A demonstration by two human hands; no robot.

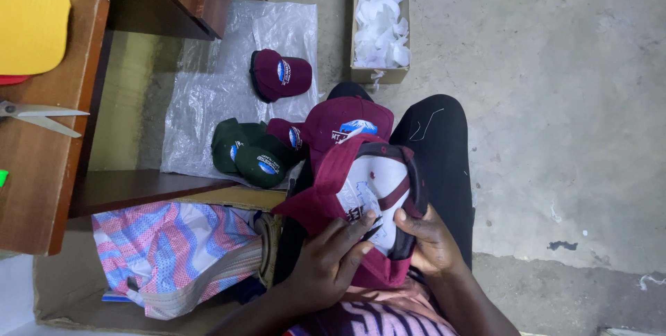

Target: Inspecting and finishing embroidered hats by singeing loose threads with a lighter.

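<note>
Over my lap I hold a maroon cap (361, 194) upside down, its white lining and black sweatband showing. My left hand (326, 256) grips its near edge with fingers pressed into the lining. My right hand (430, 239) holds the right side, thumb on the sweatband. A second maroon cap (347, 124) with a blue and white front patch rests on my knee just beyond.
A clear plastic sheet (208, 79) on the floor carries a maroon cap (279, 74) and two dark green caps (250, 155). A cardboard box of white paper pieces (380, 20) stands farther off. Scissors (41, 115) lie on the wooden desk (41, 183); a striped pink and blue bag (166, 246) sits at left.
</note>
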